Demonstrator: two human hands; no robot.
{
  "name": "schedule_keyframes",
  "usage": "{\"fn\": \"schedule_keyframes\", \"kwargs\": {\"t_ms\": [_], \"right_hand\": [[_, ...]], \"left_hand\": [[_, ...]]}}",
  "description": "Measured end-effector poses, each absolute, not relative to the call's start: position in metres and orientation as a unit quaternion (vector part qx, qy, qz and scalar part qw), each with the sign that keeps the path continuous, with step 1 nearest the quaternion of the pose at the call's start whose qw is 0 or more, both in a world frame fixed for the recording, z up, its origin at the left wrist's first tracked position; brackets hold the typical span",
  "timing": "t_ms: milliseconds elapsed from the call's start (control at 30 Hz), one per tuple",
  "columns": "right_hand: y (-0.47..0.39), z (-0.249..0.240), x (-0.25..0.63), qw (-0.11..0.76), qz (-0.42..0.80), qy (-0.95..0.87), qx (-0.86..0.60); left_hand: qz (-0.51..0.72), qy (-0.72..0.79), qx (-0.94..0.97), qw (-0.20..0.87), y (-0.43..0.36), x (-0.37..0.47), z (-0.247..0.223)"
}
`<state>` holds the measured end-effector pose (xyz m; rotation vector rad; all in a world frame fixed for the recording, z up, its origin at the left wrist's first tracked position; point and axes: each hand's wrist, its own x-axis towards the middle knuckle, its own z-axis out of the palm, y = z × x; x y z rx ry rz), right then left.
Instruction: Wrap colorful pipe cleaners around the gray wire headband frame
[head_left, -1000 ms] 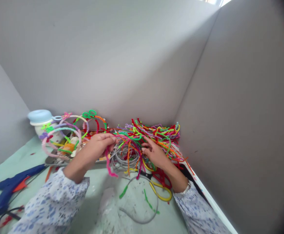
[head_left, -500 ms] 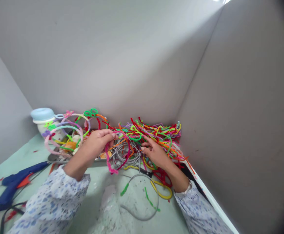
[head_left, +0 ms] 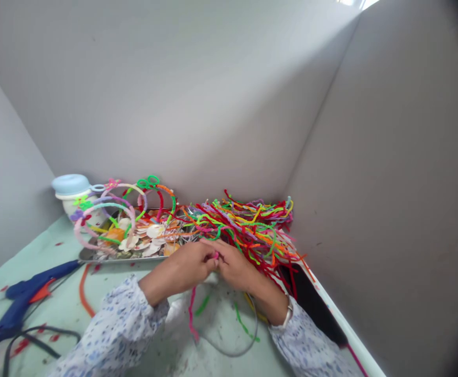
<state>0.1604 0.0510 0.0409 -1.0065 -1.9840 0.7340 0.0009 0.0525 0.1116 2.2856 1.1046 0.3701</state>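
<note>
My left hand [head_left: 192, 266] and my right hand [head_left: 232, 264] meet at the centre, in front of the pipe cleaner pile [head_left: 252, 225]. Both are closed, with fingertips pressed together around a pink pipe cleaner [head_left: 192, 314]; a bit of pink shows between the fingers and one end hangs down below my left hand. Below my hands a thin grey wire loop [head_left: 232, 355] lies on the table, partly hidden by them. Short green pieces [head_left: 242, 320] lie near it. Yellow scissor handles are mostly covered by my right forearm.
On the left are a metal tray [head_left: 134, 259] of shell-like discs, decorated headbands [head_left: 130, 209], a blue-lidded jar [head_left: 72, 191] and a blue glue gun [head_left: 24, 301] with a dark cable. A black flat object [head_left: 315, 309] lies along the right edge. Walls rise behind and right.
My hands have come together and nearer to me, the left one moving right. My right hand has left the pile and closed on the pink pipe cleaner, which hangs lower.
</note>
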Motion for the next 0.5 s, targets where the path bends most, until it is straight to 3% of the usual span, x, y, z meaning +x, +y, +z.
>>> {"fn": "schedule_keyframes", "kwargs": {"t_ms": [200, 500], "right_hand": [[0.062, 0.030, 0.159, 0.407, 0.261, -0.739, -0.470], [0.078, 0.038, 0.170, 0.440, 0.311, -0.676, -0.503]], "left_hand": [[0.117, 0.386, 0.872, 0.279, 0.048, -0.027, 0.137], [0.176, 0.407, 0.807, 0.390, 0.039, -0.066, 0.179]]}}
